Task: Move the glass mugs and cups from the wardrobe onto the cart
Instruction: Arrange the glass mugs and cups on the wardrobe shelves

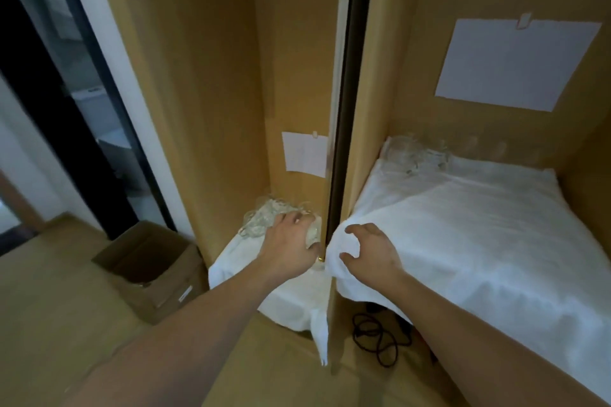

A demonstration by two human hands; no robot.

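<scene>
Head view: the left hand (291,243) closes its grip over a glass cup (313,235) at the near right edge of the left wardrobe shelf (238,261), with more glassware (264,216) clustered just behind it. The right hand (368,249) hovers with loosely curled fingers, holding nothing, above the white cloth (463,225); a second group of glasses (416,155) lies well beyond it, at the back of that shelf.

Left hand (287,243) around a glass mug (312,232), right hand (370,249) half-curled above white cloth (463,225).
</scene>
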